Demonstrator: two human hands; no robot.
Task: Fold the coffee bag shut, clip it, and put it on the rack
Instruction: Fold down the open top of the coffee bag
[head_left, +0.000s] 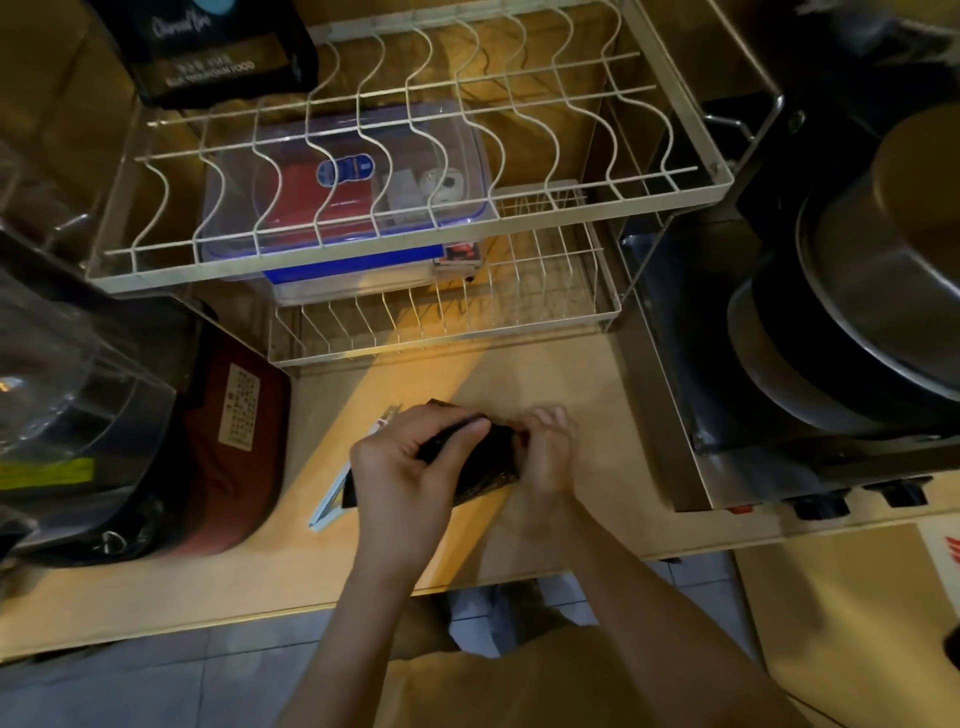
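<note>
A dark coffee bag (485, 462) lies on the wooden counter (571, 395) near its front edge. My left hand (410, 467) grips the bag's left part with the thumb pressed on its folded top. My right hand (545, 452) pinches the bag's right end. A long white clip (332, 499) lies on the counter just left of the bag, partly under my left hand. The white wire rack (415, 260) stands behind, with two tiers.
A clear plastic box with a blue base (353, 208) sits inside the rack. A dark bag (208, 47) stands at the rack's back left. A red appliance (228, 457) and a clear jug (62, 364) stand at left. Stacked pots on a stove (857, 322) fill the right.
</note>
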